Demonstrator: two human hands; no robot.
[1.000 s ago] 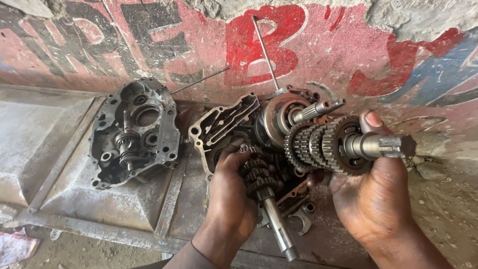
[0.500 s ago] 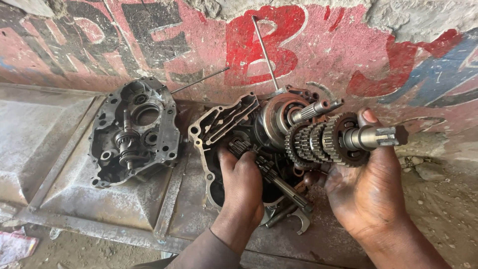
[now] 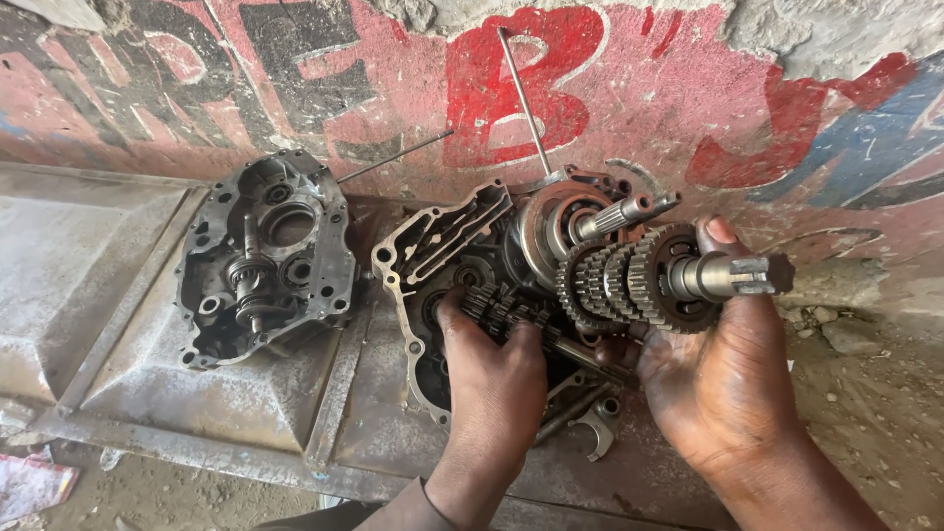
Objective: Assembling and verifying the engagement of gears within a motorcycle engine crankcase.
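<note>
A gear shaft [image 3: 654,280], carrying a stack of toothed gears on a splined steel spindle, is held lifted and roughly level in the right hand [image 3: 718,379], just above and to the right of the open crankcase half [image 3: 433,295]. The fingers of that hand are clenched around the gear stack from below, with the thumb laid over the largest gear, so that the gears are kept together on the spindle. A second gear cluster [image 3: 501,307] is seated inside the crankcase half and is pressed down by the left hand [image 3: 492,379], whose fingers are curled over it; a firm grasp cannot be confirmed. The casing is rested flat on the metal worktop [image 3: 118,285], with its open face upward for access. A shift fork [image 3: 595,433] lies loose beside the casing. The other crankcase half [image 3: 265,261] is set well apart to the left. Two thin rods [image 3: 521,98] project towards the painted wall [image 3: 688,88].
</note>
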